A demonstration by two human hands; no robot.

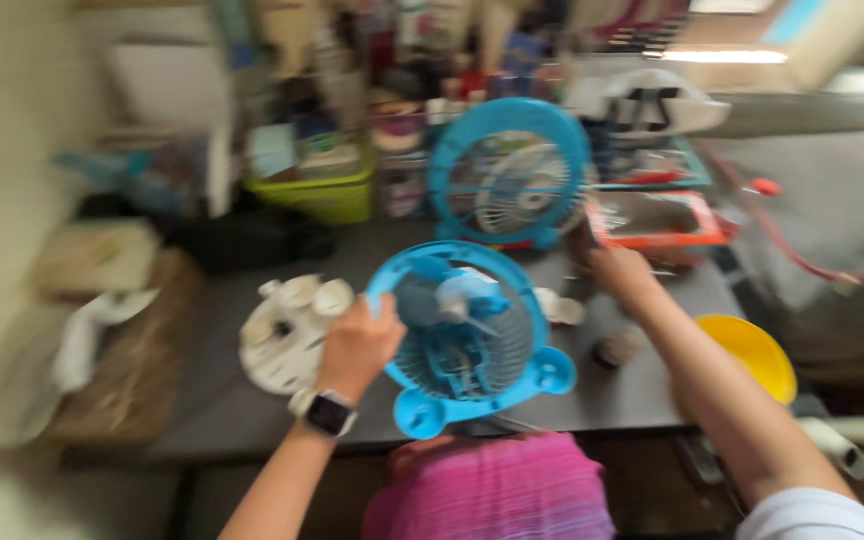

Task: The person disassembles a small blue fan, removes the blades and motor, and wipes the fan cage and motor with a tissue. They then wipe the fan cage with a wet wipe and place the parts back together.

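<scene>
The picture is blurred by motion. The left hand (357, 345) grips the left rim of a round blue fan (467, 335), holding it tilted over the near middle of the dark table (242, 400); a watch (330, 412) sits on that wrist. The fan's grille and pale blades face up, and its two round feet point toward the near edge.

The right hand (617, 270) reaches to the far right of the table, just beside an orange tray (657, 222); whether it is clenched on anything I cannot tell, since the fingers are smeared.

A second blue fan (510, 172) stands upright at the far side of the table, behind the held one. Left of the left hand lies a white round part (287, 330), flat on the table. A yellow bowl (752, 355) sits at the right, partly hidden by the right forearm. A green basket (322, 195) stands far left among cluttered items too blurred to name. A pink cloth (492, 490) shows at the near edge, below the held fan.
</scene>
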